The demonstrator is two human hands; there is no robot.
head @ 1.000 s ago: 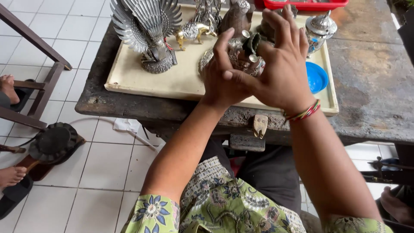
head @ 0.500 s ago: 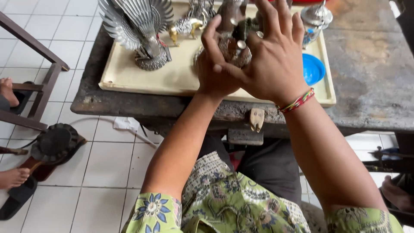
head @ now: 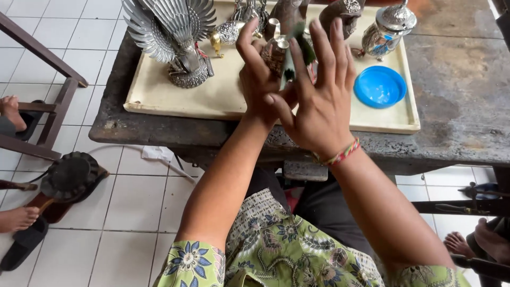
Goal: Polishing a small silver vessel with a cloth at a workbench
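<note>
Small embossed silver-coloured metal vessel (head: 276,53), raised just above the cream rectangular tray (head: 223,98), gripped by left hand (head: 260,85) from behind, right hand (head: 319,106) splayed open against it, apparently steadying it for inspection.

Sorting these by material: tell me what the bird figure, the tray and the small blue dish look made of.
Bird figure: silvery metal by its look, with bright embossed feathers. Tray: matte cream, perhaps plastic or painted wood. Blue dish: probably plastic, uniformly coloured and smooth.
</note>
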